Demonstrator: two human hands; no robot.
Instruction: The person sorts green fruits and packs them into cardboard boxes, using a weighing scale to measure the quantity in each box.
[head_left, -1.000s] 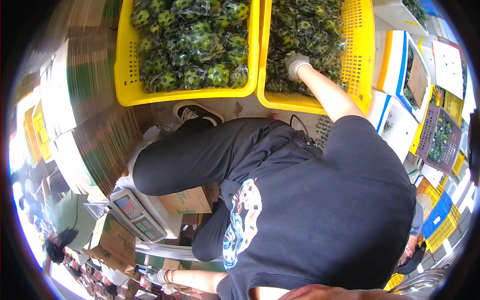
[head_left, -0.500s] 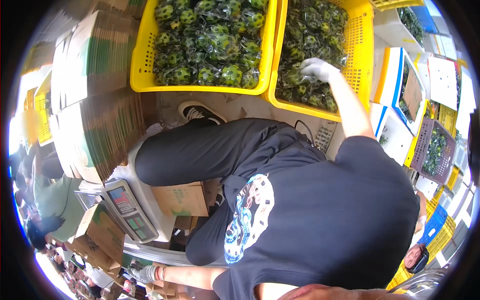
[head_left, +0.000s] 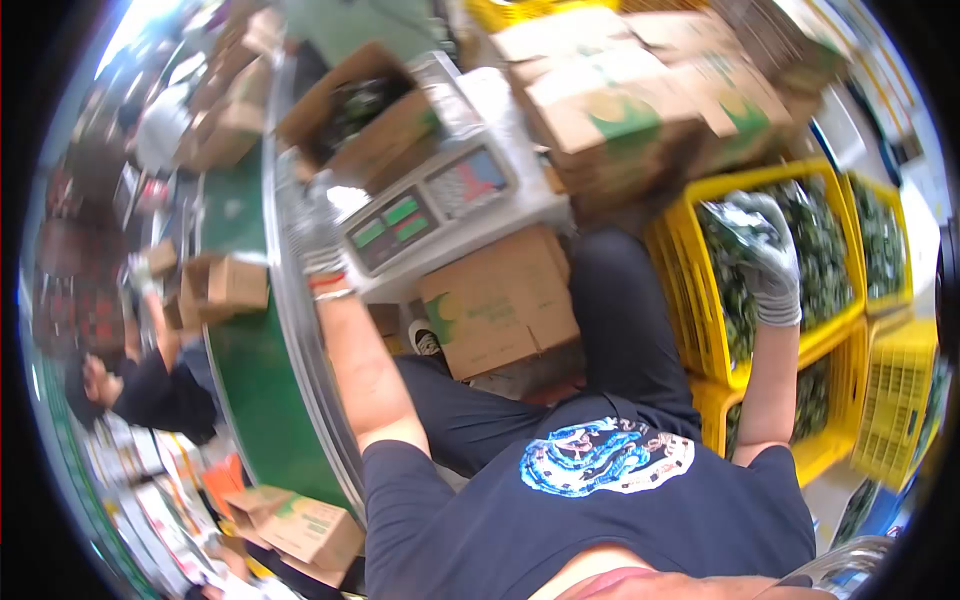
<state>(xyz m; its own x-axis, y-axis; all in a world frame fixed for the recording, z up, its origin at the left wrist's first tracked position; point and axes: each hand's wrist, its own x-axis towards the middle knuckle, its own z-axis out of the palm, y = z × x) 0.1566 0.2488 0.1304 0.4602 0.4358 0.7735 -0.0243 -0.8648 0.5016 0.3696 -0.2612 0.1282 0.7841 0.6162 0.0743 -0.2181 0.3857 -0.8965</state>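
Observation:
My right hand (head_left: 772, 262), in a grey-white glove, is closed on a clear plastic packet of green produce (head_left: 735, 228). It is over a yellow crate (head_left: 712, 300) full of similar dark-green wrapped packets (head_left: 815, 235). My left hand (head_left: 318, 225), gloved and smeared by motion, is beside a digital scale (head_left: 425, 212), near the metal edge of a green conveyor (head_left: 255, 400). On the scale sits an open cardboard box (head_left: 385, 145) with dark-green packets inside.
Stacked flat cartons (head_left: 610, 110) stand behind the scale. A closed carton (head_left: 500, 300) lies below its stand, by my legs. More yellow crates (head_left: 895, 400) are at the right. Across the conveyor a person (head_left: 160, 390) works near an open carton (head_left: 225, 285).
The view has swung round toward the scale and conveyor. My right hand, earlier down among the packets in a crate, now holds one packet. My left hand is still near the scale.

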